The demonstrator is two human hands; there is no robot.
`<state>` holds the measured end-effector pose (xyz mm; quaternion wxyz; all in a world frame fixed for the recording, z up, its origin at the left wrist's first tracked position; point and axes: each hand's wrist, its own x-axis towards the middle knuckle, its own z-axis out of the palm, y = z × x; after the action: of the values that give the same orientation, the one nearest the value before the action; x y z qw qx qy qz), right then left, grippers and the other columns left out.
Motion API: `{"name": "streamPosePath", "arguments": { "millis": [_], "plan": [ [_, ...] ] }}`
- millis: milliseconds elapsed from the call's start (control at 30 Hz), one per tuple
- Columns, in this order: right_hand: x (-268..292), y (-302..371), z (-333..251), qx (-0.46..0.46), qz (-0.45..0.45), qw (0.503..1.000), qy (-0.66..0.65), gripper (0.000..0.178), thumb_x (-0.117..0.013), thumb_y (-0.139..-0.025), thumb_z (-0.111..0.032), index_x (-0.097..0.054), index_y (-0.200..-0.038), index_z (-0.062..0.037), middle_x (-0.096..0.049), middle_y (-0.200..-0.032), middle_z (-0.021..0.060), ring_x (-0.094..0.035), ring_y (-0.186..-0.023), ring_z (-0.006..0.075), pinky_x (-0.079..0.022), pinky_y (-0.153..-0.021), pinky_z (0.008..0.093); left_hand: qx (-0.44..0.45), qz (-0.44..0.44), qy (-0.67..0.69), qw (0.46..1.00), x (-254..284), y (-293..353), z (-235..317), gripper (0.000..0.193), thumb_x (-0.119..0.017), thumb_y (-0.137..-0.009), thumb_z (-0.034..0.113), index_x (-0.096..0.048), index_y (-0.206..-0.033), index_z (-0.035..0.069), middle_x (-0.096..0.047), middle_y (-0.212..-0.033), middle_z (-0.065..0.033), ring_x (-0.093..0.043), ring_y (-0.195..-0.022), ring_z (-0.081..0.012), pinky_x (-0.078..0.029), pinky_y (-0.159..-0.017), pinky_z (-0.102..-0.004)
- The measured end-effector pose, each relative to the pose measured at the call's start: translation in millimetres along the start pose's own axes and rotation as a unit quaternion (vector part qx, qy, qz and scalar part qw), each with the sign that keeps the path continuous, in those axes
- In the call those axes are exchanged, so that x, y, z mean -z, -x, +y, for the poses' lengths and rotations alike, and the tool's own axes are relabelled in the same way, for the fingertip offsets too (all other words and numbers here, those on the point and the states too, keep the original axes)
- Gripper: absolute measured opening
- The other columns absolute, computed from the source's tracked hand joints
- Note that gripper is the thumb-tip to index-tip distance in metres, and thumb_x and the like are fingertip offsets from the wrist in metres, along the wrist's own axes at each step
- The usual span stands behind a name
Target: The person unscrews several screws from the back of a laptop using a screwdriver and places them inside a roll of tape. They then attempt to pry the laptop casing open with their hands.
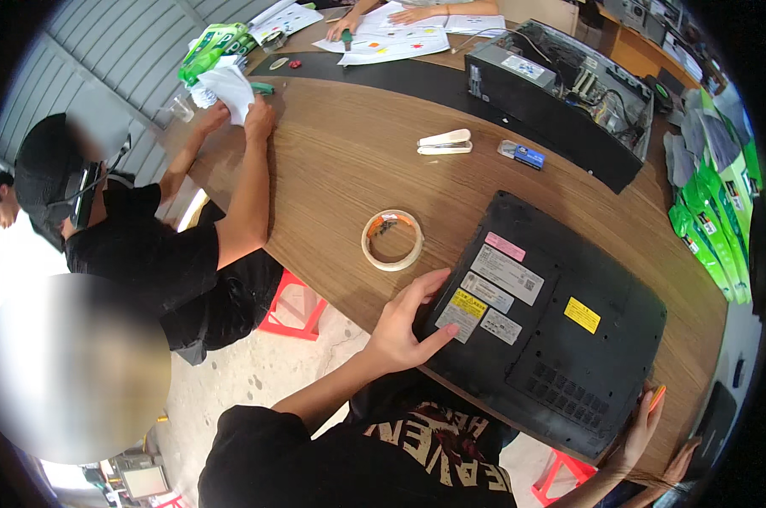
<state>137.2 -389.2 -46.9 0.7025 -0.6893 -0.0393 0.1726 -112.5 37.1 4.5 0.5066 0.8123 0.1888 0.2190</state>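
A black laptop point(561, 317) lies bottom side up at the table's near edge, its base covered with white, yellow and pink labels. My left hand point(410, 328) grips its left edge, thumb on top of the base and fingers over the side. At the lower right corner, my right hand point(639, 436) closes around the laptop's edge; some of its fingers are hidden. A small orange-and-yellow piece point(657, 398) shows at those fingertips, too little of it to name. Just left of the laptop, a roll of tape point(368, 245) lies flat with several small dark screws point(387, 226) inside its ring.
Beyond the laptop are a white stapler point(444, 142), a small blue box point(523, 155) and an opened computer case point(561, 102). Green packages point(713, 216) line the right side. A person at left holds white paper point(231, 89); another's hands rest on papers point(387, 42) at the far side.
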Motion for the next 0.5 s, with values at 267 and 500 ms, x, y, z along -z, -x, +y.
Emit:
{"name": "streamPosePath", "arguments": {
  "millis": [267, 500],
  "plan": [
    [-50, 16, -30, 0.016, 0.149, 0.989, -0.014, 0.042, -0.052, -0.1, -0.022, -0.045, -0.136, -0.0004, -0.058, -0.12, 0.0025, -0.051, -0.114, 0.0118, -0.038, -0.101, 0.0268, -0.034, -0.003, 0.036, 0.999, -14, -3, -31, 0.059, -0.071, -0.078, 0.011, -0.047, -0.129, -0.004, -0.052, -0.13, -0.0171, -0.054, -0.117, -0.0257, -0.042, -0.1, -0.037],
    [-27, 44, -54, 0.039, 0.153, 0.979, 0.131, 0.043, -0.04, -0.102, -0.04, -0.052, -0.119, -0.0023, -0.063, -0.11, 0.0105, -0.061, -0.099, 0.0165, -0.047, -0.086, 0.0304, -0.018, -0.041, 0.067, 0.997, -6, -5, -32, 0.052, -0.061, -0.082, 0.004, -0.044, -0.131, -0.007, -0.048, -0.132, -0.0184, -0.05, -0.12, -0.0276, -0.038, -0.104, -0.0377]
  ]
}}
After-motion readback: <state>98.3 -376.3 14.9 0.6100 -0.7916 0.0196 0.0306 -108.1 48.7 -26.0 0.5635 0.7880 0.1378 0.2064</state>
